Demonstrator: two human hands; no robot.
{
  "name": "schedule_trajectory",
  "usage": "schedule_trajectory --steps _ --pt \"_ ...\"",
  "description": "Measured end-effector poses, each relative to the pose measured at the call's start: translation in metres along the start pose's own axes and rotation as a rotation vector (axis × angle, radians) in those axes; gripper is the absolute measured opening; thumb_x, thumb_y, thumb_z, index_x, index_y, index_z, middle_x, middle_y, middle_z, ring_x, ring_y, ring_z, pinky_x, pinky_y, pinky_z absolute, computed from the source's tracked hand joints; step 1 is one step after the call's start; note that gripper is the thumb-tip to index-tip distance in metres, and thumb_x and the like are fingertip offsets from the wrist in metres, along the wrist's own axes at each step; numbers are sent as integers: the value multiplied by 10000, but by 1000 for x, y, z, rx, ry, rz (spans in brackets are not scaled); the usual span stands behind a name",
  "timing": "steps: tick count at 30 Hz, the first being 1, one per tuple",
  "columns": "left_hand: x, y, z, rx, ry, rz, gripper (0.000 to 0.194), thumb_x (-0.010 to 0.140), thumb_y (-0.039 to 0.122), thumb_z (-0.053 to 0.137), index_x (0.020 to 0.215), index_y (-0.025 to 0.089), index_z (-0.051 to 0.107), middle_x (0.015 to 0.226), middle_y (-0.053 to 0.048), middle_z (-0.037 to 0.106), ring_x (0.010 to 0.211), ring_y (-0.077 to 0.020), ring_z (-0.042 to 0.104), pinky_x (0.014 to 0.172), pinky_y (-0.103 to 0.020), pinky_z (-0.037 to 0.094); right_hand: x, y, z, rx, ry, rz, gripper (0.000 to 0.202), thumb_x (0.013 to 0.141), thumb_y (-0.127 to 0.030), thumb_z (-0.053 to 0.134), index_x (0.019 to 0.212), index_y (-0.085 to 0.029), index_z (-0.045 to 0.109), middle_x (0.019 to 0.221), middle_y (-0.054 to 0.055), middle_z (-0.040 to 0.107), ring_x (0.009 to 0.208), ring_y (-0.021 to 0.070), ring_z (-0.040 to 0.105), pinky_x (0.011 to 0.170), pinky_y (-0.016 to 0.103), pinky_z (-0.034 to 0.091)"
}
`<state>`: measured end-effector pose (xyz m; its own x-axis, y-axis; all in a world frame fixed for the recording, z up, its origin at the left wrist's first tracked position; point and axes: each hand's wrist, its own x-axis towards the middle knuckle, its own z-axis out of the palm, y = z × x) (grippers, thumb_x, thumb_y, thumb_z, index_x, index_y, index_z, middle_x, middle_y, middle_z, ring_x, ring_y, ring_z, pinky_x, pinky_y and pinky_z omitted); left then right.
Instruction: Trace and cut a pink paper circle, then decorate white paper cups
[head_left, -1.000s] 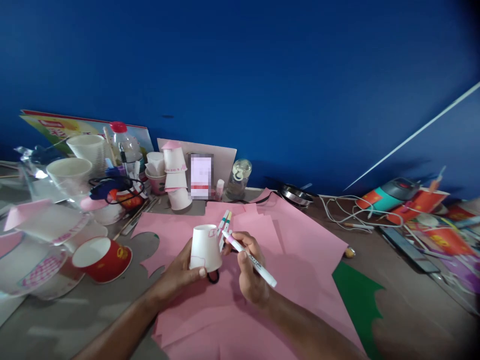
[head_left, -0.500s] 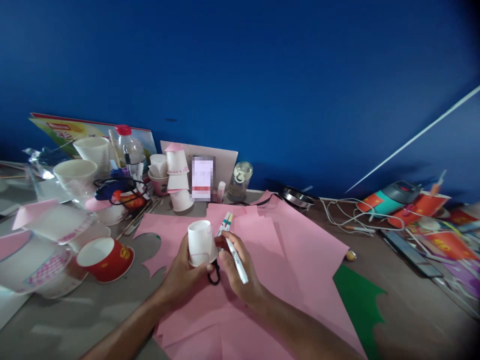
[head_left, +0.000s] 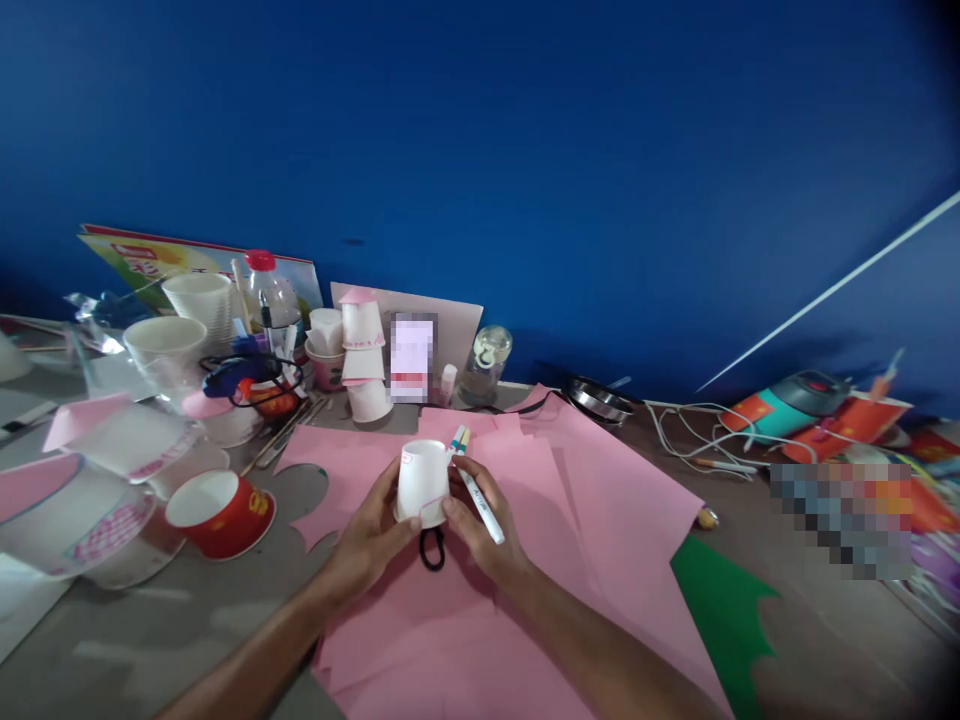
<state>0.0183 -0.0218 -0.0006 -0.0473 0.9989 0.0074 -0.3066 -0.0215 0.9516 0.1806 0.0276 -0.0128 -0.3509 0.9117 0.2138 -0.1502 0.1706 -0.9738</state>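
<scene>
My left hand (head_left: 380,522) is closed around the side of a white paper cup (head_left: 422,478), which is upside down with its wide rim at the bottom. Thin pink lines are drawn on the cup, near the top left and low on the right. A white marker (head_left: 485,510) lies between the fingers of my right hand (head_left: 480,525), its end slanting down to the right. The thumb and fingers of that hand also touch the cup's right side. Just below the cup is a small black loop (head_left: 432,550). Two markers (head_left: 460,440) rest on pink paper (head_left: 585,560) behind it.
A tower of white cups (head_left: 365,350) with pink paper stands by a phone (head_left: 411,358) at the back. At left are a red paper bowl (head_left: 225,515) and decorated white bowls (head_left: 112,520). Tape (head_left: 600,398), white cables (head_left: 667,440) and green paper (head_left: 724,610) lie right.
The cup has turned, so its upper pink mark has gone from the right side to the left. My right hand, marker still in it, has come onto the cup. The view has shifted slightly.
</scene>
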Motion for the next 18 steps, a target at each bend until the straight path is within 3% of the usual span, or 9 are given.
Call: schedule_trajectory --steps 4,10,18 --pt "1 -4 1 17 1 -11 745 702 370 801 1359 209 488 1372 -148 574 1236 -332 539 989 -408 473 3 0 -1 74 4 39 443 832 -411 683 1212 -227 548 1111 97 673 1005 245 673 848 368 566" --pt "1 -11 -1 162 23 92 782 690 368 794 1362 191 436 1362 -159 562 1232 -329 538 1001 -418 453 1 0 1 27 19 14 376 877 -392 632 1198 -210 553 1115 110 675 1018 238 675 871 367 565" --pt "-5 -21 -5 819 306 282 849 780 336 695 1480 191 237 1400 -196 449 1310 -367 425 1040 -555 386 -3 4 0 -60 12 -165 432 921 -378 583 1316 -249 461 1258 126 610 1148 262 613 961 439 519"
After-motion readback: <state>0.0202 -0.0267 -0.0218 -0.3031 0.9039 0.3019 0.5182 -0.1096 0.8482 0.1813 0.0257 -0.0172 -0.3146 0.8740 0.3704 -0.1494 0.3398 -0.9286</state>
